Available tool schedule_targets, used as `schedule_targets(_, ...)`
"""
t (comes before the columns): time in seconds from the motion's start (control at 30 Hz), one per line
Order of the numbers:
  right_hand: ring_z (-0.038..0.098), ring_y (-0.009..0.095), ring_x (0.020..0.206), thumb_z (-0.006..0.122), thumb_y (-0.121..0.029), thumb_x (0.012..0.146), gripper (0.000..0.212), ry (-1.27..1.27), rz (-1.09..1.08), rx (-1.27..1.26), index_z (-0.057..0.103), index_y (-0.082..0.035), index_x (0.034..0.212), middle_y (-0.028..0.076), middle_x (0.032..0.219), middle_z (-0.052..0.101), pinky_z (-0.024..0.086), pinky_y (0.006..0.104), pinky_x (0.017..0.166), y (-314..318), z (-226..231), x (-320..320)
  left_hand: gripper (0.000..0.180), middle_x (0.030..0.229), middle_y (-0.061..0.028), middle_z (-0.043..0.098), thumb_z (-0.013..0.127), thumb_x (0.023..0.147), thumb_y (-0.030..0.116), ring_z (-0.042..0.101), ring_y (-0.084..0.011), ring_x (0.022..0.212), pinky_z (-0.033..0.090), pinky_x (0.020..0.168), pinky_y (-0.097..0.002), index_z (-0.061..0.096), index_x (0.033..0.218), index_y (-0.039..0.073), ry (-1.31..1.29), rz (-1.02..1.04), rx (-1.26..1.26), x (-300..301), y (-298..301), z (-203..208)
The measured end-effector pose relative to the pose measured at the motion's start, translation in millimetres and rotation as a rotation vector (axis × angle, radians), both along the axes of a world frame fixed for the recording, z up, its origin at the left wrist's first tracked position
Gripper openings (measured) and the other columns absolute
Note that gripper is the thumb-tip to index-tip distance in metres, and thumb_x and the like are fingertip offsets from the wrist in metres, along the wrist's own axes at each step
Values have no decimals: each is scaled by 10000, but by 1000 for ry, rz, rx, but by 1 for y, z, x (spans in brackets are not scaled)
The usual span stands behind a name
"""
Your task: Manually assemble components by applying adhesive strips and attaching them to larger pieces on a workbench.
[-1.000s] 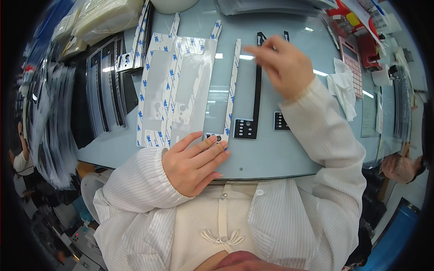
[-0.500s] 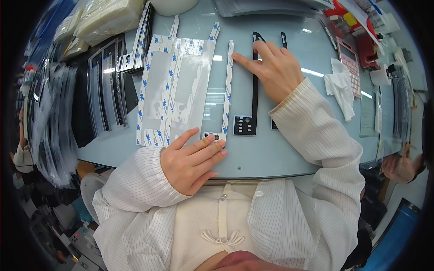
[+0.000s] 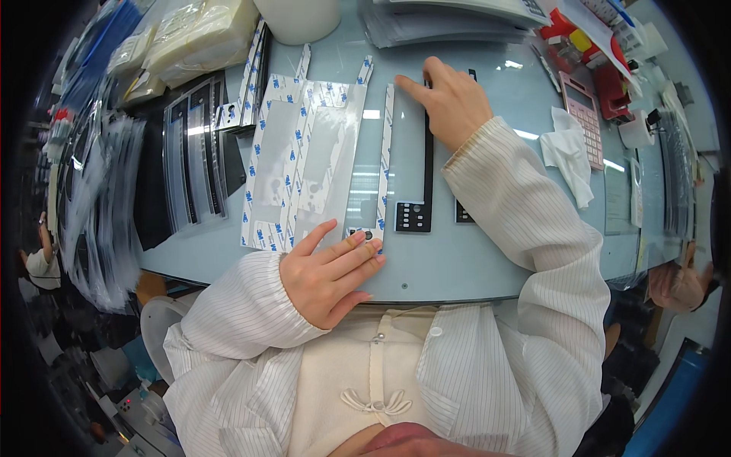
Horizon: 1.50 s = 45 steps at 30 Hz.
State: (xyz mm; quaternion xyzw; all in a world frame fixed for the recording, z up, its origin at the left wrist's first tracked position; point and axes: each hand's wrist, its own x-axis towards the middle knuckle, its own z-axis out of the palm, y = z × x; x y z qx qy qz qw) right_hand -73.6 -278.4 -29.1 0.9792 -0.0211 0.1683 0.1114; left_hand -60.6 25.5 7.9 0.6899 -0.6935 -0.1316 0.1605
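My left hand [image 3: 329, 276] lies flat with spread fingers, its fingertips on the lower end of an L-shaped panel strip [image 3: 385, 152]. That strip lies with its white, blue-printed adhesive backing upward. My right hand [image 3: 457, 107] is over the top of a black L-shaped panel strip [image 3: 428, 171], hiding its upper end. Its thumb stretches left to beside the top of the white strip, while the other fingers bend down; nothing held shows. A second black strip [image 3: 464, 212] is partly covered by my right sleeve. Left of my hands is a clear sheet [image 3: 335, 145] with adhesive-backed strips.
Stacked clear sheets [image 3: 449, 27] and a white roll [image 3: 301, 17] stand at the back. Bagged pieces [image 3: 199, 36] and dark panels [image 3: 190, 152] lie left. On the right are a crumpled tissue [image 3: 567, 152], a pink calculator [image 3: 582, 114] and red holders [image 3: 613, 91].
My right hand has moved farther from me, its thumb going from the white strip's side to beside its top end. My left hand stays on the strip's lower end. The whole view has shifted slightly.
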Motion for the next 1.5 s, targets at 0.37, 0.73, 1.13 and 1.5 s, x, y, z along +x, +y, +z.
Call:
schedule_targets(0.37,644,212,868,606,42,879,538,53,57,13,647,-280,1307,83,1036,579,512,321,790,8,4,-6,524,1379,-115,586,719,863,272,558,-259,1294,344,1127,-508,594,1321,48,-23,-24,5,3,2,-1)
schedule_targets(0.73,648,246,814,587,23,892,523,111,-2,192,612,-245,1341,77,1003,567,527,362,765,3,10,1,520,1367,-150,577,756,807,178,578,-307,1230,419,1059,-468,612,1291,49,242,16,-76,10,-2,8)
schedule_targets(1.13,648,242,700,701,-47,856,167,-152,256,666,726,-41,1021,98,903,653,511,330,641,12,32,-32,708,1428,-168,501,832,780,284,459,-332,1343,387,1127,-433,533,1389,79,21,396,-20,140,-51,20)
schedule_targets(1.5,654,250,711,696,-33,853,171,-199,247,726,731,-30,1020,113,884,680,510,332,649,10,17,-33,809,1230,-133,597,920,626,344,491,-279,1269,356,1125,-410,607,1329,96,-171,555,239,165,-86,25)
